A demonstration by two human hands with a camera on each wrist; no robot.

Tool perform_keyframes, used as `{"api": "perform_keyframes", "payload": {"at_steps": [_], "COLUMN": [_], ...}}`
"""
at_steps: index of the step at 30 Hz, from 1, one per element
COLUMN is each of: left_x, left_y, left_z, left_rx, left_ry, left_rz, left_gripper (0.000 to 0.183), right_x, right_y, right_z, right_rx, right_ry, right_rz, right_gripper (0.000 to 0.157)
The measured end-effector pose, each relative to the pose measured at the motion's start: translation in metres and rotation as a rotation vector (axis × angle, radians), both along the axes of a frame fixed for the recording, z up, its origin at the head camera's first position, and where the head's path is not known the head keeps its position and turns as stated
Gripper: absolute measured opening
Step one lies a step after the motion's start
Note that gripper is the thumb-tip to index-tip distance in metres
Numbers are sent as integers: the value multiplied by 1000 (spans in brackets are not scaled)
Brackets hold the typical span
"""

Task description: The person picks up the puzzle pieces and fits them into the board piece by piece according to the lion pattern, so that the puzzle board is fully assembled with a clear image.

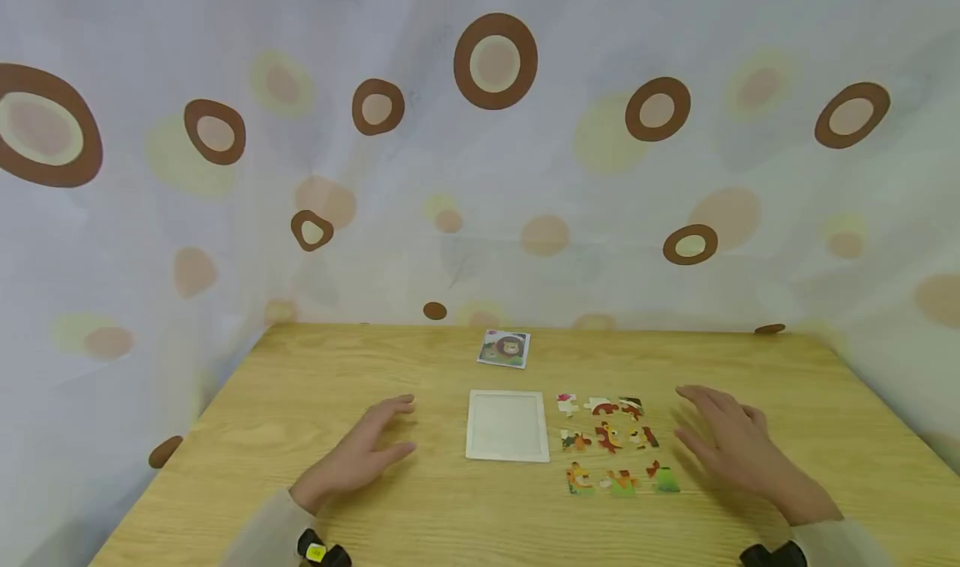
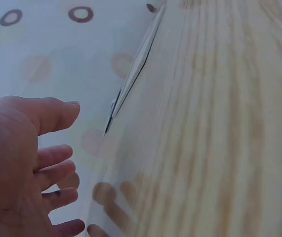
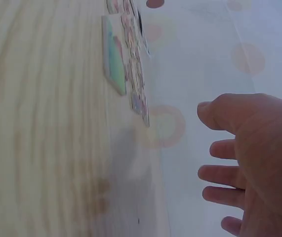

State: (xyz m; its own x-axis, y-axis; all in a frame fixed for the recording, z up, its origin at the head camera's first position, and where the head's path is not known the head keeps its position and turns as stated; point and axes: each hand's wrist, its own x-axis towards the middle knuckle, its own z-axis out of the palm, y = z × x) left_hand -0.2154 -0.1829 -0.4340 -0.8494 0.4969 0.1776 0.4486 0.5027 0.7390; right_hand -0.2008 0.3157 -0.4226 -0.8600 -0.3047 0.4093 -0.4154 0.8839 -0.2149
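My left hand point(image 1: 357, 450) is over the left part of the table, fingers relaxed and apart, holding nothing. To its right lies a white square puzzle frame point(image 1: 507, 459), its inside bare. Several jigsaw pieces point(image 1: 608, 439) with bits of an animal picture are spread in three rows beside the frame. Right of these pieces, my right hand point(image 1: 731, 450) hovers with spread fingers and nothing in its grasp. In the right wrist view, the pieces point(image 3: 115, 59) appear edge-on beyond the thumb. The left wrist view shows the frame point(image 2: 140, 64) edge-on, past the left thumb.
A small square card with a lion picture point(image 1: 505, 349) lies behind the frame, towards the back of the wooden table point(image 1: 337, 358). A pale curtain with brown and yellow rings point(image 1: 495, 167) hangs along the table's back and sides. Dark bands point(image 1: 322, 549) circle both wrists.
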Motion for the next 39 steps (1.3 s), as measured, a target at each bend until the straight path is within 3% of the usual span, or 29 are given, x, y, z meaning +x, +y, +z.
{"api": "perform_keyframes", "payload": {"at_steps": [8, 16, 25, 31, 39], "left_x": [-8, -16, -19, -23, -23], "left_y": [20, 36, 52, 64, 68], "left_z": [-2, -9, -5, -6, -7], "left_rx": [-28, -107, -174, -201, -223], "left_ry": [25, 20, 137, 107, 53], "left_rz": [-34, -53, -95, -114, -99], "left_gripper": [48, 45, 49, 43, 43], "right_x": [-11, -21, -34, -44, -54], "right_y": [-19, -46, -85, -100, -109], "right_z": [13, 9, 11, 13, 13], "right_rx": [-7, -46, -2, 34, 56], "right_ry": [-68, -165, -149, -125, -223], "right_rz": [78, 103, 153, 167, 171], "right_gripper": [46, 62, 57, 55, 41]}}
